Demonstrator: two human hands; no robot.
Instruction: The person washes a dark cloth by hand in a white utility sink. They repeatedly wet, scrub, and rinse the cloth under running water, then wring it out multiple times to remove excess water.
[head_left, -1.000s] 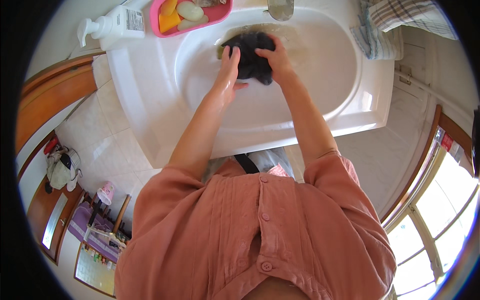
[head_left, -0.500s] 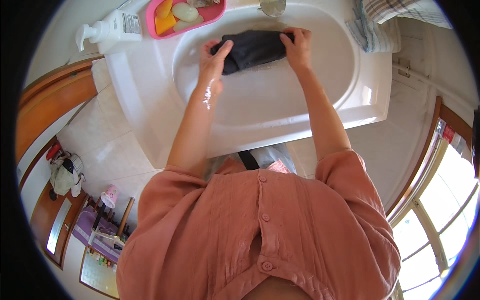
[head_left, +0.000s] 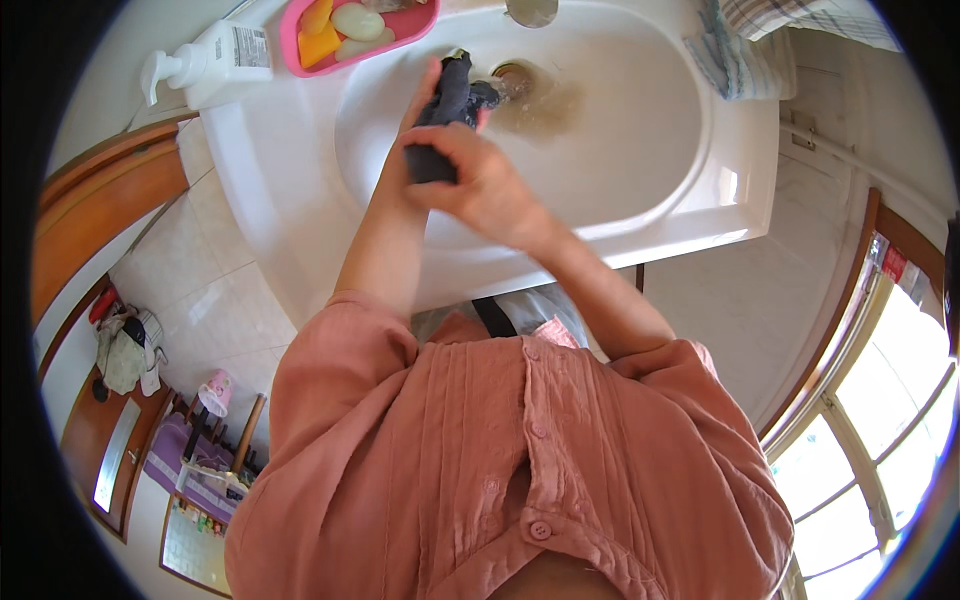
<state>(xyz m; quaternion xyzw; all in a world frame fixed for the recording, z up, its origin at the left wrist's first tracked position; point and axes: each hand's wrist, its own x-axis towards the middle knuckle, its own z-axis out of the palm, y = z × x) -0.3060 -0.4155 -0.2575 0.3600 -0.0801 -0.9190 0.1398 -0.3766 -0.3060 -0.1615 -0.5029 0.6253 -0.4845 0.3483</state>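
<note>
A dark grey wet cloth (head_left: pixel 451 95) hangs bunched lengthwise over the left side of the white washbasin (head_left: pixel 640 190). My left hand (head_left: pixel 424 92) is around its upper part, with most of the fingers hidden under the fabric. My right hand (head_left: pixel 488 185) grips the near end of the cloth, crossing over my left wrist, thumb and fingers closed on it. Beside the cloth, cloudy brownish water (head_left: pixel 550 105) lies around the drain (head_left: pixel 514 80) in the basin.
A pink tray (head_left: pixel 432 22) with several yellow and pale green soap bars stands at the basin's back left, near a white pump bottle (head_left: pixel 228 65). A metal tap (head_left: pixel 532 10) is at the back. Towels (head_left: pixel 745 60) hang at the far right.
The cloth was stretched sideways between both hands; now it is gathered lengthwise at the left. My right hand has come left and nearer, across my left wrist. Brownish water shows at the drain.
</note>
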